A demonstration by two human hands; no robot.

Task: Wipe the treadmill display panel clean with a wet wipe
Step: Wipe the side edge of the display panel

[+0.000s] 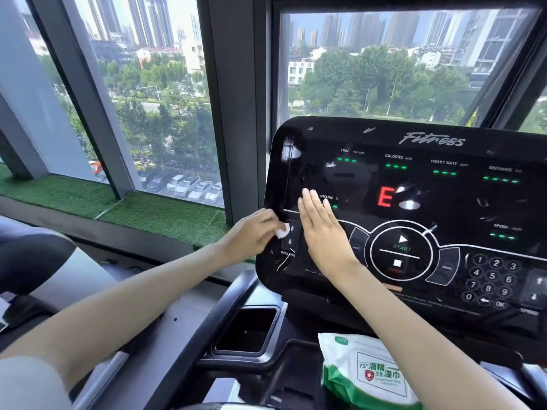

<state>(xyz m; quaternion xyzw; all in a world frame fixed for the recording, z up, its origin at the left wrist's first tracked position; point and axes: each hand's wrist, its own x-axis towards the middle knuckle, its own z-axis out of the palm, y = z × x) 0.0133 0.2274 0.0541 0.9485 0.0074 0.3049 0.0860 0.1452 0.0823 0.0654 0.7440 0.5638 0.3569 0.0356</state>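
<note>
Window (142, 99) at 10 o'clock, with an artificial-grass sill (165, 214) under it at 9.

Left hand (251, 235), just left of centre: fingers curled, pinching a small wadded white wet wipe (282, 232). The wipe sits against the lower-left edge of the display panel (355, 179), touching the INCLINE arrow keys (290, 235).

Panel is glossy black and fills the frame from 1 to 4 o'clock. It shows reflections and light streaks.

Cup holder (247, 329) at 6 o'clock, below the panel's left corner.

Right hand (322, 232), at centre, just right of the wipe: flat, fingers straight and together, pointing to 12. The palm lies on the panel and holds nothing.

Green-and-white wipe pack (367, 371) at 5 o'clock, on the console ledge under the right forearm.

On the panel, right of the hand: red "E" (385, 196), START ring (401, 253), number keypad (491, 279) at 4 o'clock.
</note>
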